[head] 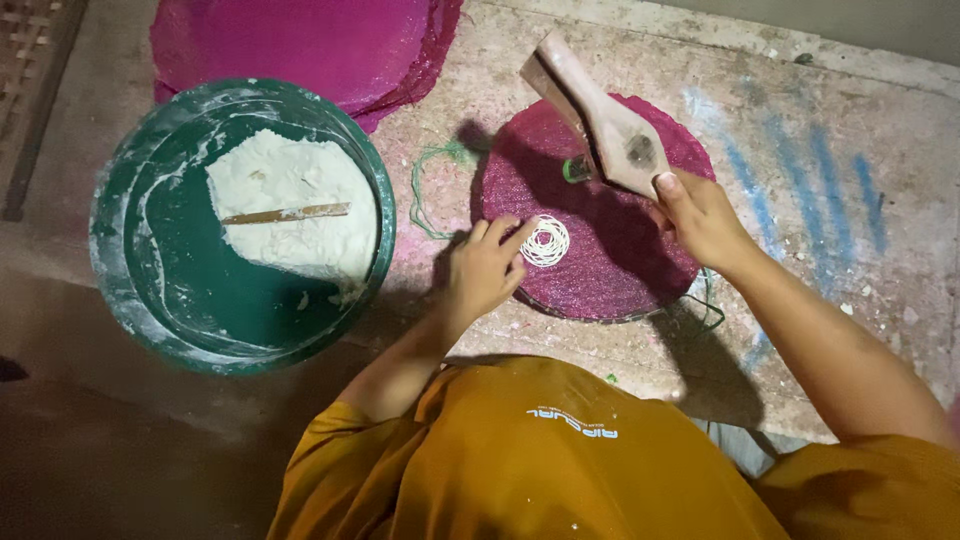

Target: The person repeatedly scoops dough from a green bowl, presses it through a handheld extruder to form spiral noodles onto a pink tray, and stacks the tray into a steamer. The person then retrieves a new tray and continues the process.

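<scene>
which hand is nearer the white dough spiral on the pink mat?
Left. The left hand has its fingertips at the white dough spiral on the round pink mesh mat. The right hand is farther right of it, gripping the wooden press.

No packages, labels, signs or screens anywhere in view

Wooden press (600,125): pale, tilted, raised over magenta mesh disc (620,250).
Magenta mesh disc: round, flat on stone slab.
White dough coil (546,241): small spiral lying on disc.
</scene>
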`<state>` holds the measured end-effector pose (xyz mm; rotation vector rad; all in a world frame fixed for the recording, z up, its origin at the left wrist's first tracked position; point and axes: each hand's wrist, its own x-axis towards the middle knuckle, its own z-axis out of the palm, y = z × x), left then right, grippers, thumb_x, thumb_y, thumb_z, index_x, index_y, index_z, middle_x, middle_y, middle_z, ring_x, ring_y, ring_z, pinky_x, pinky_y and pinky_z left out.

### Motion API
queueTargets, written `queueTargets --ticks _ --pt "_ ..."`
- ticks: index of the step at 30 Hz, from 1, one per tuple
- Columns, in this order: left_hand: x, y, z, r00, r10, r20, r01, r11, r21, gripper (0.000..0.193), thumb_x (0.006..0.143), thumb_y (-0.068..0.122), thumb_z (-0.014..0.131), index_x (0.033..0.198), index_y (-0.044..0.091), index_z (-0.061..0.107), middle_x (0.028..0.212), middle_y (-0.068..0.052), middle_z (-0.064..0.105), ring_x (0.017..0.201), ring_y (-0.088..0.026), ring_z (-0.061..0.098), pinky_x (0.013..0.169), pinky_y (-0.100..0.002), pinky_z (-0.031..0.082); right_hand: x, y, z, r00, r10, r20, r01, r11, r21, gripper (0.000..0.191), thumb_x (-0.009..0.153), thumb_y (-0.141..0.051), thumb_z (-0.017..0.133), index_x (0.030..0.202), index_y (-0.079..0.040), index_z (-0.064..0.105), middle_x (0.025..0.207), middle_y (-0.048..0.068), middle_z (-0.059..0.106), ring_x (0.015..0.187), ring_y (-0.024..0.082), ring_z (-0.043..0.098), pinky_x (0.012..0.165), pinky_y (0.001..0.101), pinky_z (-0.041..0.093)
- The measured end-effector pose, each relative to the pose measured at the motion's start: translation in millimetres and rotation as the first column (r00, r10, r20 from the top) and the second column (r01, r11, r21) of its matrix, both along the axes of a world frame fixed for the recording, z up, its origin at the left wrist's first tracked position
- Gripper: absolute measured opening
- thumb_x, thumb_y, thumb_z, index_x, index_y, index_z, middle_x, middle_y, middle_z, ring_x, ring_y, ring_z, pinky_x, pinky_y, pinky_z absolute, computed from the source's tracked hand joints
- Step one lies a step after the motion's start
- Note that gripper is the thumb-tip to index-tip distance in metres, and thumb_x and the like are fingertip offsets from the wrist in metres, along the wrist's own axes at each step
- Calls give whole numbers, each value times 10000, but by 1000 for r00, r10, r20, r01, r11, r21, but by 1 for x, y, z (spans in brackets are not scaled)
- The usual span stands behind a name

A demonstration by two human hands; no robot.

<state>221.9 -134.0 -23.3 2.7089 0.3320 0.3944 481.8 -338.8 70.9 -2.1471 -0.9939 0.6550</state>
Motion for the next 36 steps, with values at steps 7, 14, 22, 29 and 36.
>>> queueTargets --ticks 7,14,22,29,36 --pt "2 12 59 994 -35 101 30 998 47 602 852 247 667 1435 124 582 1496 -148 487 1301 -356 459 1024 -535 426 -27 5 44 996 64 -64 -59 995 84 534 1046 -542 422 1023 -38 595 708 57 599 613 171 578 542 348 479" --pt "-37 29 188 930 -367 9 367 930 -28 585 816 318 669 1361 117 599 1290 -150 586 1173 -338 557 940 -513 465 -107 45 168 667 596 446 -699 709 97 538 871 -574 666 885 -40 607 708 97 598 642 286 634 592 388 489" --pt "-134 44 276 859 -464 -214 337 829 -446 502 817 253 672 1313 202 617 1059 -117 683 982 -324 666 803 -475 516 -155 142 190 20 894 448 -999 38 -31 554 900 -605 635 883 -52 597 794 126 610 719 335 635 634 456 496" --pt "-202 73 264 905 -207 -372 6 880 -475 417 861 215 661 1275 253 637 953 -95 747 872 -323 730 732 -452 544 -188 171 144 38 988 -152 -941 87 328 359 1071 -342 560 953 -6 611 828 145 631 790 352 687 672 446 496" --pt "-269 154 214 981 -111 -160 -31 722 -692 317 903 210 672 1216 166 655 970 -94 732 899 -294 705 760 -431 543 -165 195 122 147 985 86 -934 110 339 342 1015 -355 577 899 -39 635 704 110 605 660 301 686 574 411 483"
